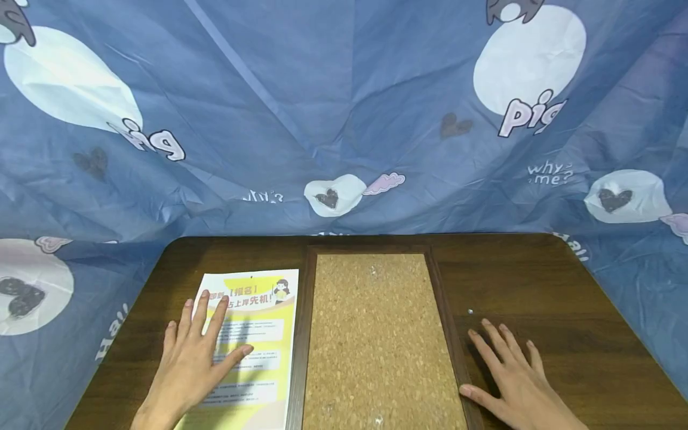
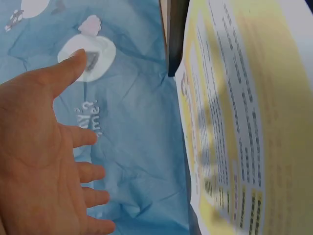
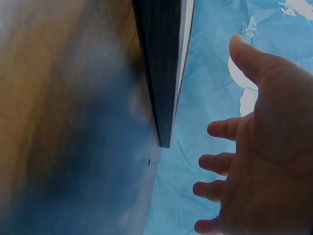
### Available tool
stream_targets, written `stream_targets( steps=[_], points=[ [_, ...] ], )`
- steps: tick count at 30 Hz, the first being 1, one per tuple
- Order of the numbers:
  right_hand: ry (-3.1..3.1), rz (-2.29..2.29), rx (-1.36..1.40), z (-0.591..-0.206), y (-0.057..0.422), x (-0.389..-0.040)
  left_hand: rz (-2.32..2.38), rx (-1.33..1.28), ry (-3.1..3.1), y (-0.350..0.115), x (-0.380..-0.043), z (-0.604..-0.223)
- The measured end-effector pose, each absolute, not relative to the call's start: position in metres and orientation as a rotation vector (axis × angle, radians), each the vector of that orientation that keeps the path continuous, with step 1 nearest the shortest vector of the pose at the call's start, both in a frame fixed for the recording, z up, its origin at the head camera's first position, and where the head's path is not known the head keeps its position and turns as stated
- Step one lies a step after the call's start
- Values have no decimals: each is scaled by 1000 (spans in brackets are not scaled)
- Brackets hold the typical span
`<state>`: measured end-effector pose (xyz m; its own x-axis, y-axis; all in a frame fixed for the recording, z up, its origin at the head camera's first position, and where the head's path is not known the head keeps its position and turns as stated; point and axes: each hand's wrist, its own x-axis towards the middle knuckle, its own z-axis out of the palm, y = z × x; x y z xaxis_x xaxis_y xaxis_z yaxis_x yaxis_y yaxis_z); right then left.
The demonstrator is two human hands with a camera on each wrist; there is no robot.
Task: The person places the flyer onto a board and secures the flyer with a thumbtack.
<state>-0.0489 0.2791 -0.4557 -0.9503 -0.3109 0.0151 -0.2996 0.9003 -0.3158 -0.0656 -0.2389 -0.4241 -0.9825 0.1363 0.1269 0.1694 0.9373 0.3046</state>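
Note:
A framed cork board (image 1: 376, 340) lies in the middle of the wooden table. Left of it is a yellow-and-white printed poster (image 1: 260, 361), its upper edge below the frame's top. My left hand (image 1: 188, 364) is spread above the poster, covering part of its left side; the left wrist view shows the palm (image 2: 44, 161) apart from the sheet. Beside the frame's right edge my right hand (image 1: 518, 382) hovers with fingers apart, its thumb overlapping the frame in the head view. Just beyond those fingertips sits a tiny pale object (image 1: 470, 311). Neither hand holds anything.
Small shiny clear bits show on the cork near its top (image 1: 374, 270) and bottom (image 1: 378, 420). Dark wooden tabletop (image 1: 537, 275) extends to the right. Behind the table hangs a blue printed cloth (image 1: 301, 107), which also drops along both sides.

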Motion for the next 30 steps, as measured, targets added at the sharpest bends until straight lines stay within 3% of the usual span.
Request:
stream_targets(
  steps=[18, 30],
  points=[
    [3008, -462, -503, -469, 266, -31, -607, -34, -3135, -272, -76, -428],
    [3077, -346, -585, -487, 266, -15, -630, 237, -3314, -291, -83, -427]
  ],
)
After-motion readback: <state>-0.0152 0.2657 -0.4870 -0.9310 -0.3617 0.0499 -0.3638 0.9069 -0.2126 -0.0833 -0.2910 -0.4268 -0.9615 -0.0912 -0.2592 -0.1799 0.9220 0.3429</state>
